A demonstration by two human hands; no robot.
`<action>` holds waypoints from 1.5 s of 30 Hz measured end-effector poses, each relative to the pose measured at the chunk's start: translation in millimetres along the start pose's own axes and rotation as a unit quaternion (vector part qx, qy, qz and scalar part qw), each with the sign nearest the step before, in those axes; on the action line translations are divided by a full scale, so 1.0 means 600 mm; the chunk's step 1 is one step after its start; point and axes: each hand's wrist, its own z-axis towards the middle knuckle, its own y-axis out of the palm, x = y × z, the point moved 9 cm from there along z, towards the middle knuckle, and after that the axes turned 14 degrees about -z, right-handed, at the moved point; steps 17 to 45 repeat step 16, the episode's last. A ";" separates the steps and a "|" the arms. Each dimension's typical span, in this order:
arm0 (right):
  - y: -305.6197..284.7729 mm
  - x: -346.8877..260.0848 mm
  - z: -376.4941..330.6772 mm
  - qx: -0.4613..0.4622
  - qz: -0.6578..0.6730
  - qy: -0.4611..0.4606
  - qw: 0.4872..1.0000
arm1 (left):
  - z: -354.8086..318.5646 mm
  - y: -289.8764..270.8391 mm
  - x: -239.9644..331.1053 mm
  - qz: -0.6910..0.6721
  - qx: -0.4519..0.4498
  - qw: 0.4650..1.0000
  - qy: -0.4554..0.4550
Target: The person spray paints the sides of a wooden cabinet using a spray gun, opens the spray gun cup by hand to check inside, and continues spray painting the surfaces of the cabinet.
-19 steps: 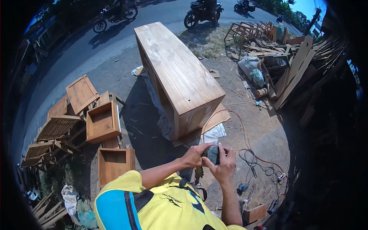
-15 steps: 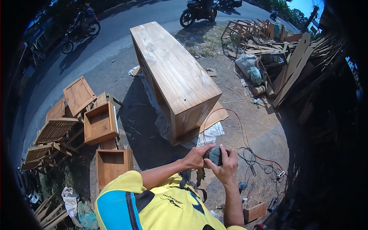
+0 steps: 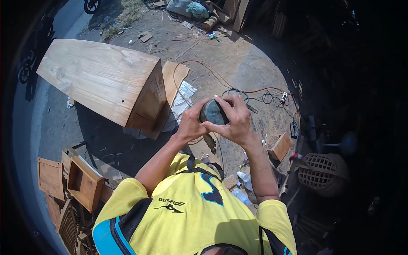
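Both of my hands grip a dark grey-green, rounded block-shaped tool [image 3: 213,112] in front of my chest; it may be a hand sander, but its kind is not plain. My left hand [image 3: 191,123] holds its left side. My right hand [image 3: 236,121] wraps its right side, with fingers over the edge. An olive-brown piece [image 3: 209,143] hangs just below the hands. Ahead to the left, apart from my hands, a long wooden cabinet [image 3: 100,78] lies with a pale, broad face up and a small dark hole near its near end.
Drawers and panels [image 3: 85,182] are stacked at lower left. Cables [image 3: 259,90] and a white power strip [image 3: 284,97] lie on the ground beyond my right hand. At right are a small wooden box [image 3: 280,147] and a lattice basket [image 3: 318,170]. Scrap wood and sacks [image 3: 182,6] lie far ahead.
My view has turned right and downward, so the cabinet now appears farther left. Both hands still hold the tool, with its dark face more visible between them.
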 end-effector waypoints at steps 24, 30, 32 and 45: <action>-0.075 0.290 -0.166 0.212 0.336 0.415 0.819 | 0.194 0.119 -0.071 -0.120 -0.263 0.957 0.017; -0.075 0.290 -0.166 0.212 0.336 0.415 0.819 | 0.194 0.119 -0.071 -0.120 -0.263 0.957 0.017; -0.075 0.290 -0.166 0.212 0.336 0.415 0.819 | 0.194 0.119 -0.071 -0.120 -0.263 0.957 0.017; -0.075 0.290 -0.166 0.212 0.336 0.415 0.819 | 0.194 0.119 -0.071 -0.120 -0.263 0.957 0.017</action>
